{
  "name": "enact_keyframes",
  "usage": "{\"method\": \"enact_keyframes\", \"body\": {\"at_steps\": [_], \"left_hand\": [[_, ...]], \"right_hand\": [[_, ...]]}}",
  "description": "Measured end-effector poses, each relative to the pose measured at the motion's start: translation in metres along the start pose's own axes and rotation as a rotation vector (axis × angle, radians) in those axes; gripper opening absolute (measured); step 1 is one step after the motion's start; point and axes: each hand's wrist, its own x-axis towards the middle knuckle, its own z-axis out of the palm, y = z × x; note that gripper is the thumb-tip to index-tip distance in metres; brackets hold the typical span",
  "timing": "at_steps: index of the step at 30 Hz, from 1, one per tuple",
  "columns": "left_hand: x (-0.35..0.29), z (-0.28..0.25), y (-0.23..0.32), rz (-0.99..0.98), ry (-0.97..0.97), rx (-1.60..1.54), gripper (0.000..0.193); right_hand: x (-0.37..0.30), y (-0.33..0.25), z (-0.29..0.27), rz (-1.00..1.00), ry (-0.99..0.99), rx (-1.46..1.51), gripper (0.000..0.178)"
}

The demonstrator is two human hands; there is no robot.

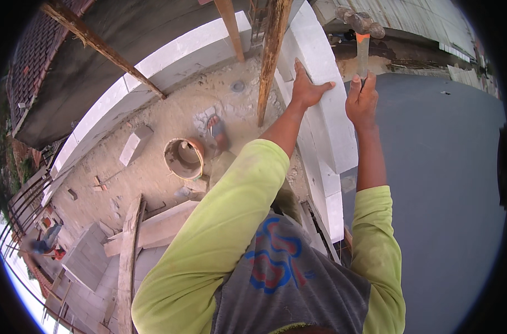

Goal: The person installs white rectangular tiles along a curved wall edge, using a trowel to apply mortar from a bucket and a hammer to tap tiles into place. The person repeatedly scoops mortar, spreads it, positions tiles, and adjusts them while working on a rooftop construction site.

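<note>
My left hand (pixel 308 91) lies on the inner side of a white building block (pixel 320 55), thumb stretched apart over its top and fingers pointing away from me. That block sits on top of a low wall of similar white blocks (pixel 314 145). My right hand (pixel 363 103) is closed round the handle of a hammer (pixel 363 53), raised over the wall's outer side. The hammer's dark, blunt metal head (pixel 360 23) points away from me, with an orange band just below it. It is apart from the block.
Rough wooden posts (pixel 273 61) stand inside the corner. A mortar-stained bucket (pixel 184 158) and a loose white block (pixel 136 145) rest on the sandy floor. Planks (pixel 129 261) and stacked blocks (pixel 88 256) lie lower left, near another person (pixel 46 240). A grey surface (pixel 431 183) stretches beyond the wall.
</note>
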Motion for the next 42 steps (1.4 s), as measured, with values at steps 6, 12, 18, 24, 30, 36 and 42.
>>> {"method": "enact_keyframes", "body": {"at_steps": [6,12,18,24,30,36,42], "left_hand": [[0.004,0.000,-0.010,0.014,0.000,-0.035,0.159],[0.008,-0.005,-0.020,-0.002,0.004,-0.039,0.157],[0.007,-0.003,-0.004,-0.059,-0.092,-0.118,0.156],[-0.013,-0.010,0.003,-0.211,-0.144,-0.051,0.162],[-0.044,0.010,-0.006,-0.174,-0.261,-0.169,0.162],[-0.039,0.002,-0.007,-0.199,-0.259,-0.151,0.161],[-0.034,0.006,-0.013,-0.176,-0.302,-0.181,0.162]], "right_hand": [[0.020,0.007,0.020,0.292,-0.356,-0.130,0.030],[0.004,-0.033,0.014,0.238,-0.144,0.030,0.033],[0.024,0.023,0.020,0.169,-0.327,-0.157,0.037],[-0.061,-0.041,-0.066,0.291,-0.166,-0.005,0.040],[-0.244,0.020,-0.076,0.519,-0.282,-0.174,0.029],[-0.250,-0.010,-0.082,0.583,-0.243,-0.086,0.030],[-0.266,0.012,-0.080,0.623,-0.296,-0.165,0.029]]}}
